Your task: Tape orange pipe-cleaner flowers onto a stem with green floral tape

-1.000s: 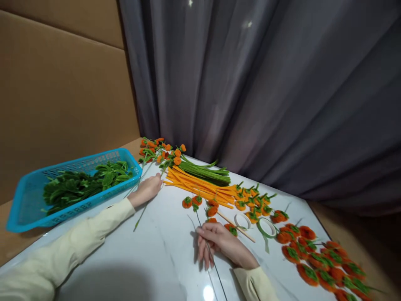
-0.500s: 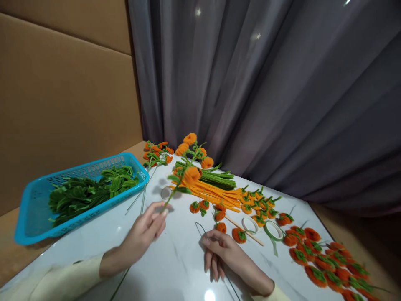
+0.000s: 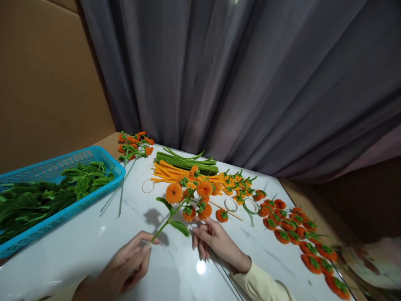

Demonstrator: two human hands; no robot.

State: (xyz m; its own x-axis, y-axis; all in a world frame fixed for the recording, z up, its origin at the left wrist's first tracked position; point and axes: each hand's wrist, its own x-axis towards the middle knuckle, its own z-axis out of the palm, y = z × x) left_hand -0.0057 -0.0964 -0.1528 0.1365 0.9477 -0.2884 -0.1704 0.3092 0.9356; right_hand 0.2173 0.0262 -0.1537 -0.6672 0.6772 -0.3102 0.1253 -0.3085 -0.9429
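Note:
A green-stemmed branch [image 3: 169,218] with orange fuzzy flowers and a few leaves is pinched near its lower end by my left hand [image 3: 130,259]. It leans to the upper right over the white marbled table [image 3: 175,267]. Beside its flower heads, my right hand [image 3: 216,240] has its thumb and forefinger closed on a thin dark wire [image 3: 224,269], which runs down toward the table's front. The wire's upper end is hidden behind the fingers and flowers.
At left stands a blue basket [image 3: 94,196] of green leaves. Finished flower stems [image 3: 134,144] lie at the back left. Green strips [image 3: 188,162], orange strips [image 3: 166,170], tape rolls [image 3: 232,204], a wooden stick [image 3: 233,214] and many loose orange heads [image 3: 282,236] spread rightward.
The view has turned to the right. My left hand has lowered the branch and tilted it rightward, so its flower heads are now close to my right hand.

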